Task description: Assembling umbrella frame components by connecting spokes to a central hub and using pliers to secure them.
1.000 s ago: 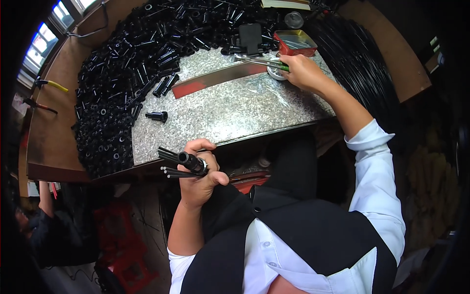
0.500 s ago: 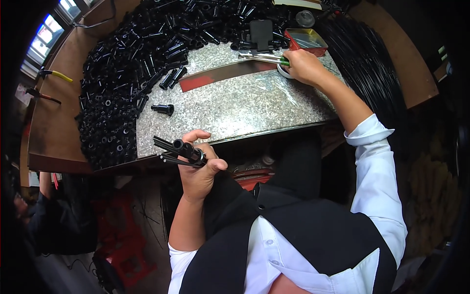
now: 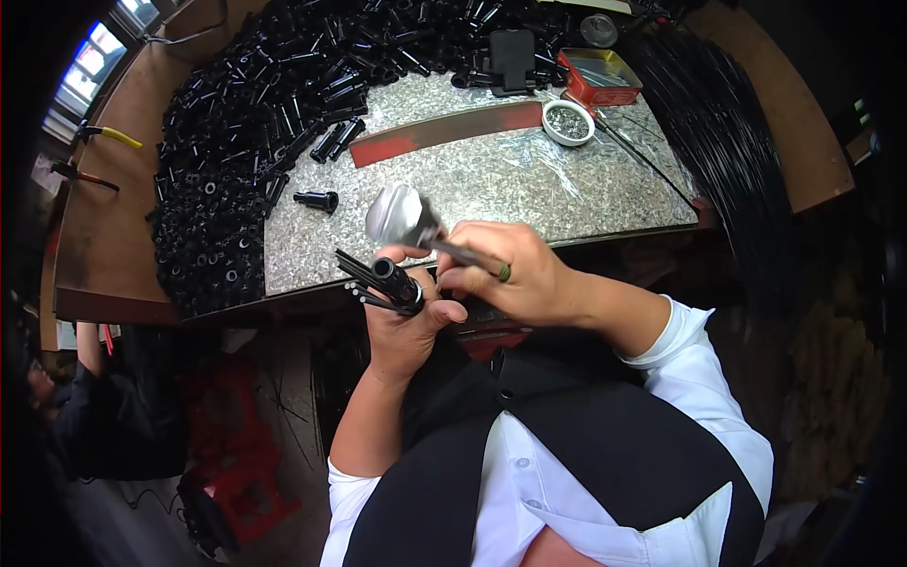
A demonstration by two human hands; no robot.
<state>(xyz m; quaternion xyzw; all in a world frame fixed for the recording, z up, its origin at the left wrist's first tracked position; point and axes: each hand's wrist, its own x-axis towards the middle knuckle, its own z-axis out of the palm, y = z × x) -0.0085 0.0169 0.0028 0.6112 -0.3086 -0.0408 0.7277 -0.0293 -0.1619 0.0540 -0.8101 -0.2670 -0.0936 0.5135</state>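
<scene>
The left hand [image 3: 402, 317] clamps a black tube [image 3: 395, 281] with thin rods below the worktop [image 3: 491, 194] edge, while the right hand [image 3: 515, 274] grips a hammer [image 3: 402, 215] poised just above, so a glancing blow could hit the thumb.

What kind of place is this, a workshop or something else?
Most likely a small assembly workshop. A stone-topped workbench is heaped with black tube-shaped parts, a bundle of thin black rods lies at its right, and the right hand holds a small hammer.
</scene>
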